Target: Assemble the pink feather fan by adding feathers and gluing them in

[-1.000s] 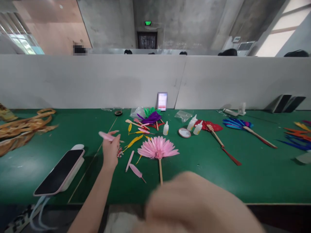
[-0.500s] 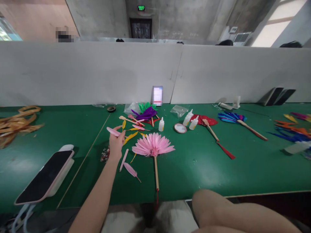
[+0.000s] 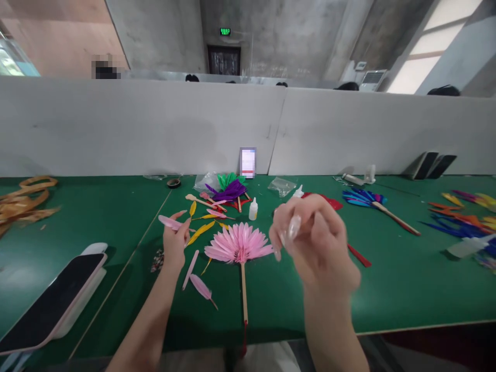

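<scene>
My left hand (image 3: 176, 240) is closed in a pinch on a pink feather (image 3: 169, 222), just above the yellow feathers (image 3: 200, 233). My right hand (image 3: 315, 243) is raised close to the camera, its fingers curled inward and nothing visible in them. Between the hands a pink feather fan (image 3: 238, 245) lies flat, with a wooden handle (image 3: 244, 292) and a red tassel (image 3: 245, 336). A loose pink feather (image 3: 201, 287) and a narrow pink strip (image 3: 190, 269) rest to its left. The right hand hides part of a red fan (image 3: 334, 202) and most of the glue bottles behind it.
A white glue bottle (image 3: 253, 210) stands behind the pink fan, near purple feathers (image 3: 229, 190). Further right lies a blue feather fan (image 3: 362, 197). A dark-screened device (image 3: 54, 294) occupies the left front. Orange ribbon (image 3: 29, 199) lies far left. A white partition (image 3: 155, 129) borders the back.
My right hand has come into view at the front right, covering glue bottles and part of the red fan. My left hand still pinches the pink feather. The view has tilted up slightly.
</scene>
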{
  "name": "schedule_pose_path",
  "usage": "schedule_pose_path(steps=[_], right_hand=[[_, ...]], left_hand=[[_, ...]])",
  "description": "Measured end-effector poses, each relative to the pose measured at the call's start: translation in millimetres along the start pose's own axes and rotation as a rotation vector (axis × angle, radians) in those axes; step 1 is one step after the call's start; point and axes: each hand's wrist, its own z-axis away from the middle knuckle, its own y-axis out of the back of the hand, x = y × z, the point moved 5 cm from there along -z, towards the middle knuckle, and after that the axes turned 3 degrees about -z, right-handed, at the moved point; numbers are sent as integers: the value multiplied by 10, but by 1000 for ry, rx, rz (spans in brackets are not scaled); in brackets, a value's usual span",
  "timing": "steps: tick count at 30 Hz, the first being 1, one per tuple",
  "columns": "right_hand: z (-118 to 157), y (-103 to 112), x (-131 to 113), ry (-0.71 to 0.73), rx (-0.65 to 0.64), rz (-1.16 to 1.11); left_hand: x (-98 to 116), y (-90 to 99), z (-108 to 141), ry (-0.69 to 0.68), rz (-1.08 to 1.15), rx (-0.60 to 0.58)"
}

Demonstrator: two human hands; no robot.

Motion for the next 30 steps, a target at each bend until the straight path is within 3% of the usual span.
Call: schedule_pose_path(steps=[2, 5, 12, 30], right_hand=[[-190, 13, 100, -22, -28, -183], [-260, 5, 184, -47, -62, -305], [-181, -101, 123, -56, -143, -229], [-214, -229, 146, -17, -222, -81]], left_hand=[[10, -7, 13, 3, -19, -16], [19, -30, 39, 29, -25, -42], [35, -127, 131, 45, -43, -133], [88, -217, 266, 66, -55, -166]])
